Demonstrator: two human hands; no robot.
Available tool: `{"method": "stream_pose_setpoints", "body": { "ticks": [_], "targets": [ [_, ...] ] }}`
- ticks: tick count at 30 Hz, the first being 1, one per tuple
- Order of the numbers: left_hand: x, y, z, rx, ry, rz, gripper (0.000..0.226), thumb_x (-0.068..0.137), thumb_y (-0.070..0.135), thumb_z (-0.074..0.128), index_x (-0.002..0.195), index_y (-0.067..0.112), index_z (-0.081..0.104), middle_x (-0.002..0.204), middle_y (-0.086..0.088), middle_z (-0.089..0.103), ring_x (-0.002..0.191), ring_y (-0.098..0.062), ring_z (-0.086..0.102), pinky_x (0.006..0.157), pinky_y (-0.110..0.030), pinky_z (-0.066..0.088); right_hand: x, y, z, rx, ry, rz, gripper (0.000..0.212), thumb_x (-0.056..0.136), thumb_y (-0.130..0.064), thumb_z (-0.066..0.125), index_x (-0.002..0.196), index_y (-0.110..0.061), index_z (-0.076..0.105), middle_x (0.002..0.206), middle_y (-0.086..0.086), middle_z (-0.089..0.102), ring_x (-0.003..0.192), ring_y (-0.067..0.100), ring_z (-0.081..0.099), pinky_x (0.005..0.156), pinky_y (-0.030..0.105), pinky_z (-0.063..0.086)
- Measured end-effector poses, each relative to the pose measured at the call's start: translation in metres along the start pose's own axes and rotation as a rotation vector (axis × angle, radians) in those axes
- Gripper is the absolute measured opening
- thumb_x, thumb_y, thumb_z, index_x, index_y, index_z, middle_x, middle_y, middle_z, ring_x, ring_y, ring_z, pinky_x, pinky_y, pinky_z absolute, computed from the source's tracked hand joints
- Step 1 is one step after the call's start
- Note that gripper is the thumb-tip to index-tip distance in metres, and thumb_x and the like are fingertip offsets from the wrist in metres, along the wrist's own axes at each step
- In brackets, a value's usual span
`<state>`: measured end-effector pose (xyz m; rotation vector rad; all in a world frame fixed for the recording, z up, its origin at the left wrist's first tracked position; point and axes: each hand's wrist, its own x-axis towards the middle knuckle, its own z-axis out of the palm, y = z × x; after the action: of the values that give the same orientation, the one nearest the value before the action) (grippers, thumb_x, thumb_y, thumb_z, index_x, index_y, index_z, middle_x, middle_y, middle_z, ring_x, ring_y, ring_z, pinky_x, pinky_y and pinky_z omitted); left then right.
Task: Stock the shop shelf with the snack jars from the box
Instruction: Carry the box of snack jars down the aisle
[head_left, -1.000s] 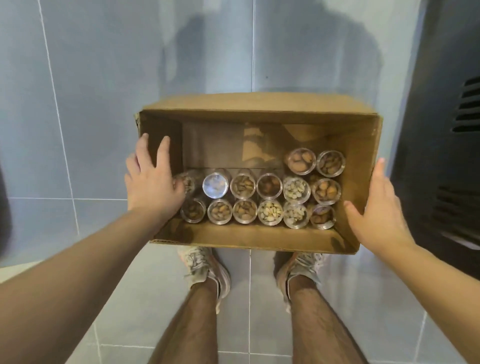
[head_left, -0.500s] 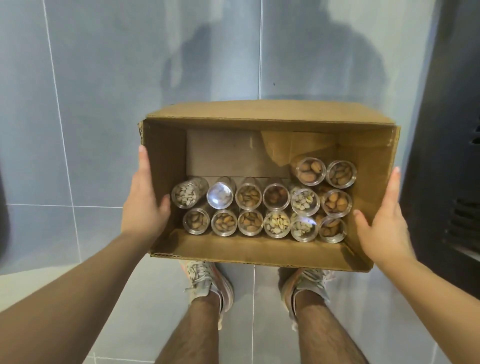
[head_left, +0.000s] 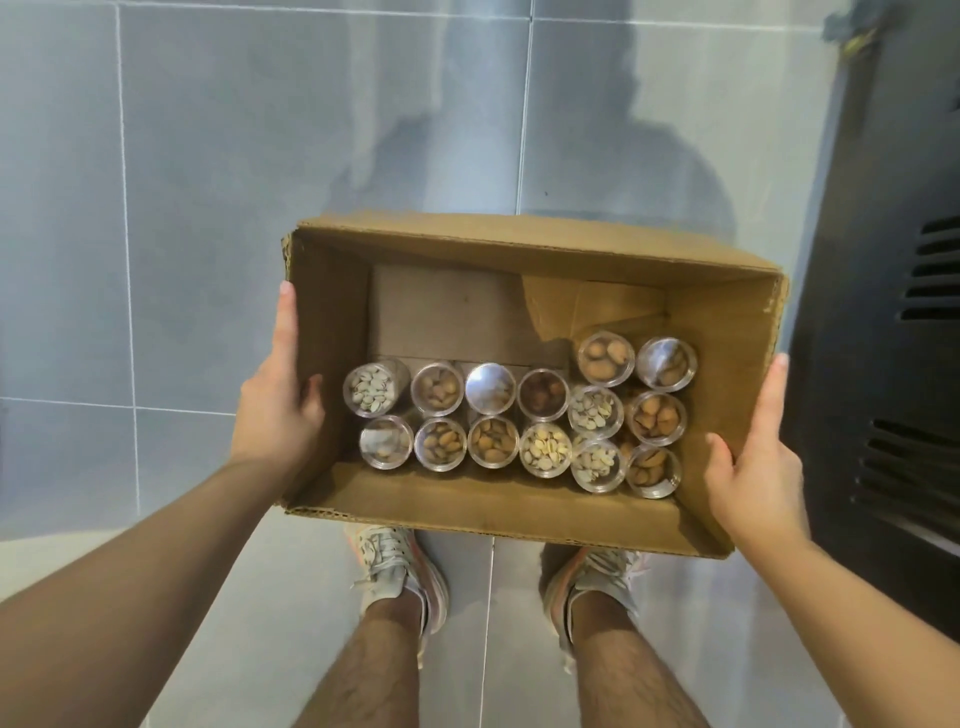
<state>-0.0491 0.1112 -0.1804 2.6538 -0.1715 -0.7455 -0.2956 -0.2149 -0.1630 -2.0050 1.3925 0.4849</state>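
Two hands (head_left: 280, 415) (head_left: 758, 467) flanking jar-filled box (head_left: 493, 504)

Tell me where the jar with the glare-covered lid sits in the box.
In the head view, the glare-lidded jar stands third from the left in the back row of the box, between two jars of brown nuts.
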Motion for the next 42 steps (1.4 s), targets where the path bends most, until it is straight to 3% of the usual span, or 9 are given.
{"method": "stream_pose_setpoints", "body": {
  "ticks": [5,11,16,20,24,27,30,35,42],
  "targets": [
    [-0.006,0.023,-0.043,0.009,-0.001,0.042,0.108,0.094,0.0,0.057,0.153,0.058,-0.012,0.061,0.001,0.049,0.063,-0.035,0.05,0.067,-0.041,0.041,-0.014,-0.024,-0.038,-0.039,0.044,-0.064,0.106,0.101,-0.016,0.057,0.141,-0.063,-0.029,0.135,0.019,0.058,0.105,0.038,0.066,0.094,0.059,0.05],
    [-0.018,0.076,-0.132,0.005,0.023,0.12,0.109,0.092,-0.001,0.059,0.155,0.053,-0.01,0.064,-0.006,0.053,0.061,-0.032,0.049,0.064,-0.041,0.042,-0.049,-0.072,-0.125,-0.012,0.076,-0.141,0.108,0.1,-0.013,0.058,0.145,-0.059,-0.03,0.12,0.02,0.063,0.082,0.026,0.064,0.084,0.055,0.055],
    [-0.038,0.13,-0.233,-0.009,0.036,0.219,0.111,0.091,-0.001,0.059,0.154,0.055,-0.013,0.074,-0.007,0.058,0.061,-0.025,0.048,0.062,-0.039,0.039,-0.096,-0.123,-0.22,0.008,0.08,-0.178,0.108,0.1,-0.014,0.057,0.141,-0.065,-0.028,0.124,0.016,0.063,0.081,0.024,0.065,0.088,0.057,0.056],
    [-0.063,0.179,-0.327,-0.055,0.052,0.289,0.113,0.089,-0.001,0.059,0.152,0.058,-0.015,0.083,-0.003,0.06,0.067,-0.023,0.048,0.065,-0.038,0.039,-0.148,-0.175,-0.307,0.009,0.094,-0.212,0.106,0.101,-0.014,0.055,0.138,-0.07,-0.027,0.146,0.017,0.052,0.101,0.035,0.065,0.1,0.057,0.049],
    [-0.098,0.217,-0.423,-0.055,0.092,0.322,0.115,0.09,0.0,0.058,0.147,0.064,-0.018,0.088,-0.016,0.068,0.073,-0.036,0.062,0.072,-0.047,0.054,-0.207,-0.222,-0.392,0.014,0.128,-0.282,0.107,0.1,-0.012,0.056,0.14,-0.069,-0.025,0.134,0.021,0.06,0.096,0.035,0.064,0.098,0.055,0.05],
    [-0.121,0.235,-0.487,-0.022,0.107,0.367,0.12,0.087,-0.002,0.062,0.148,0.063,-0.02,0.091,-0.021,0.071,0.072,-0.037,0.066,0.071,-0.053,0.057,-0.25,-0.258,-0.449,-0.001,0.126,-0.325,0.106,0.101,-0.008,0.054,0.144,-0.062,-0.026,0.145,0.015,0.054,0.119,0.036,0.062,0.105,0.051,0.046],
    [-0.144,0.253,-0.547,-0.005,0.136,0.399,0.124,0.084,-0.005,0.064,0.148,0.061,-0.02,0.074,-0.015,0.067,0.061,-0.027,0.063,0.063,-0.046,0.055,-0.286,-0.292,-0.497,-0.013,0.137,-0.376,0.109,0.099,-0.005,0.055,0.144,-0.061,-0.027,0.146,0.013,0.054,0.123,0.034,0.06,0.106,0.051,0.046],
    [-0.179,0.269,-0.626,0.01,0.203,0.42,0.126,0.082,-0.002,0.066,0.146,0.065,-0.02,0.084,-0.02,0.07,0.067,-0.032,0.067,0.071,-0.05,0.059,-0.337,-0.337,-0.557,-0.046,0.175,-0.435,0.113,0.096,-0.003,0.056,0.142,-0.064,-0.027,0.143,0.015,0.056,0.118,0.035,0.063,0.104,0.052,0.05],
    [-0.195,0.294,-0.708,0.054,0.231,0.447,0.126,0.078,0.0,0.067,0.151,0.058,-0.018,0.06,-0.006,0.067,0.05,-0.018,0.065,0.057,-0.041,0.058,-0.364,-0.383,-0.607,-0.024,0.173,-0.49,0.115,0.095,-0.004,0.061,0.143,-0.065,-0.024,0.142,0.011,0.057,0.116,0.029,0.063,0.103,0.049,0.051]
  ]
}}
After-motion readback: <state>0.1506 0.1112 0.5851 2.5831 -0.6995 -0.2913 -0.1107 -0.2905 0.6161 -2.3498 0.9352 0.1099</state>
